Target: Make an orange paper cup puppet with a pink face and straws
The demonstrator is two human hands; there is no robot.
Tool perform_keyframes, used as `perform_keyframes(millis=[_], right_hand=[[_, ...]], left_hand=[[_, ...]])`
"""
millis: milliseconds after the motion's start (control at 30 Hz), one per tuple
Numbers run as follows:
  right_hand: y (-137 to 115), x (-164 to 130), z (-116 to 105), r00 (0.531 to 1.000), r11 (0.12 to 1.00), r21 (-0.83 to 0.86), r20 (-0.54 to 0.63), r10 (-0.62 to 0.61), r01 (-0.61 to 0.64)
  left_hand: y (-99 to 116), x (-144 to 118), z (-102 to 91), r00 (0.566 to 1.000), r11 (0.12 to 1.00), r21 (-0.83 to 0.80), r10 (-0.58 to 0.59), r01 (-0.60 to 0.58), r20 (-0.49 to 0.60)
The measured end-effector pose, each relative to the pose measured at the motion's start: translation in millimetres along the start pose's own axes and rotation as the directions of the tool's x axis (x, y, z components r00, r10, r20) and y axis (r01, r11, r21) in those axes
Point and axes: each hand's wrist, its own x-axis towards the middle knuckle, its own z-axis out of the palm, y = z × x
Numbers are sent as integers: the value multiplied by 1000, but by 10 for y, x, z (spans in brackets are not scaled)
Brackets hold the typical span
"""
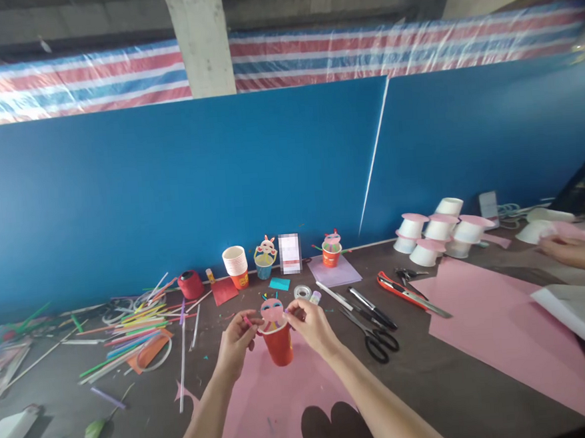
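A red paper cup (280,348) stands upright over pink paper, with a pink cut-out face (271,310) rising from its mouth. My left hand (238,339) is at the cup's left rim, fingers closed on a small pink piece (248,321). On the other side, my right hand (307,319) pinches beside the cut-out face, a small purple bit showing at its fingertips. What the purple bit belongs to is hidden. Beneath the cup lies a pink sheet (256,408) with a dark shape cut out of it.
Behind stand stacked paper cups (235,263), a blue rabbit cup (264,266) and a decorated red cup (331,253). Scissors (378,340), a marker (371,307) and a utility knife (412,294) lie right. Straws (130,330) cover the left. Another person's hand (575,256) handles paper far right.
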Motion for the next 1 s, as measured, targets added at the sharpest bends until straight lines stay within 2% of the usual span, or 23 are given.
perform_keyframes(millis=[133,267,367,533,633,767,900,1000], right_hand=[[33,-70,8,1000,1000,10,-2,10,-10],[26,-162,-20,1000,1000,6,-10,16,-16],[-22,-235,-51,1000,999,30,8,15,-15],[-104,-328,-68,999,997,74,46,10,-13],[-101,-365,-52,999,997,80,34,12,-14],[-78,-409,-15,1000,993,114,20,19,-21],[-76,-442,23,1000,990,136,-14,28,-26],[-69,-454,54,998,985,164,-29,50,-45]], left_hand=[[-10,-66,-11,1000,999,-43,-16,15,-9],[22,-155,-75,995,996,-52,-67,71,80],[34,-194,-137,986,994,65,-93,85,138],[58,-221,-149,984,969,247,-20,-25,176],[47,-260,-89,989,959,272,39,-76,140],[-26,-331,22,995,968,230,98,-100,20],[-68,-383,106,990,981,174,104,-86,-98],[-75,-400,125,986,985,151,101,-81,-133]])
